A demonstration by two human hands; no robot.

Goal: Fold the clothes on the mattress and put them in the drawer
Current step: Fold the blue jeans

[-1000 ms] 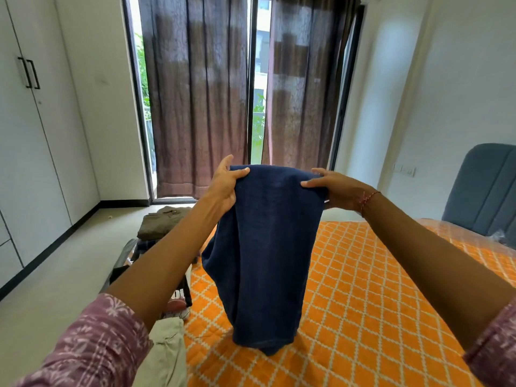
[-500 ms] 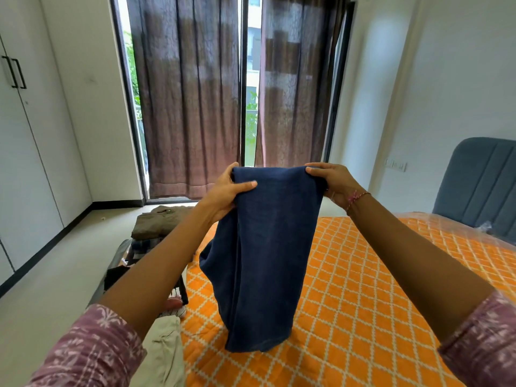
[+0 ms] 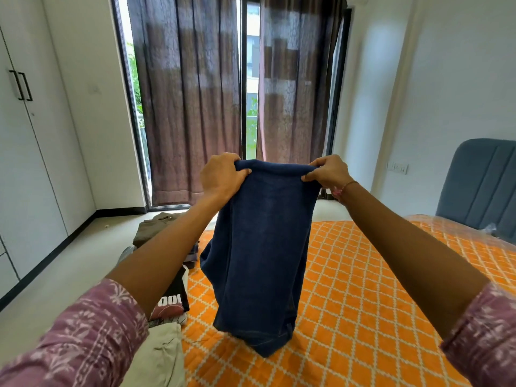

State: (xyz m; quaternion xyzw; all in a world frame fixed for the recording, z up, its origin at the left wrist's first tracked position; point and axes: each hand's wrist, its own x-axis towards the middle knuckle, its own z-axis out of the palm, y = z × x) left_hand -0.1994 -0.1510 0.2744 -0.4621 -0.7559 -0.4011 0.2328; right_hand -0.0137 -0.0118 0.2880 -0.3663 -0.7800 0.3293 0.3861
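Observation:
A dark blue garment (image 3: 259,252) hangs folded lengthwise in front of me, its lower end touching the orange patterned mattress (image 3: 363,289). My left hand (image 3: 222,177) grips its top left corner and my right hand (image 3: 328,173) pinches its top right corner, both raised at arm's length. Along the mattress's left edge lie more clothes: an olive piece (image 3: 156,227), a black printed shirt (image 3: 173,300) and a cream piece (image 3: 159,356). No drawer shows in this view.
White wardrobe doors (image 3: 25,152) with black handles line the left wall. Brown curtains (image 3: 192,101) cover the glass door ahead. A blue-grey headboard (image 3: 480,185) stands at the right. Pale floor (image 3: 69,263) lies between wardrobe and mattress.
Both hands have lowered slightly and closed tighter on the top edge of the blue garment, and its lower end now rests bunched on the mattress. The camera has shifted a little.

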